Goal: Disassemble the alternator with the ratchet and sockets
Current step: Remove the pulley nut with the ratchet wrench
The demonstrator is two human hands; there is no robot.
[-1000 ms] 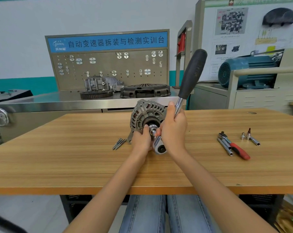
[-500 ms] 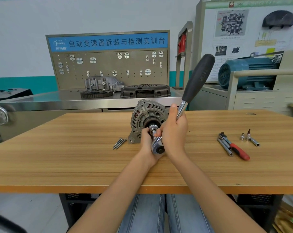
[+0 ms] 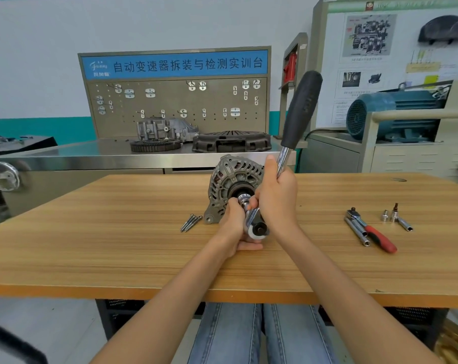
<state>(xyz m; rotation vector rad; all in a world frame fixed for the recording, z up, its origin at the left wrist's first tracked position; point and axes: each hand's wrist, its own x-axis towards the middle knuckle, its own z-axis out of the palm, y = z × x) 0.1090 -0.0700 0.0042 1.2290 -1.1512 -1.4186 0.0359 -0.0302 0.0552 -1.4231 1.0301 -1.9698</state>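
A grey alternator [image 3: 233, 177] stands on edge on the wooden table [image 3: 117, 240], its shaft end facing me. A large ratchet [image 3: 300, 111] with a black handle points up and to the right, its chrome head [image 3: 256, 227] at the shaft. My right hand [image 3: 278, 195] grips the chrome shank just below the handle. My left hand [image 3: 234, 227] is closed around the shaft end and the socket under the ratchet head; the socket itself is mostly hidden.
Several long bolts [image 3: 191, 222] lie left of the alternator. To the right lie a red-handled small ratchet [image 3: 375, 236], an extension bar [image 3: 358, 232] and loose sockets [image 3: 392, 215]. Behind the table stands a steel bench with a clutch cover [image 3: 232, 141] and gear parts [image 3: 157, 135].
The ratchet handle has swung a little to the right and back toward upright. Both hands have kept their grip, and the alternator has stayed in place.
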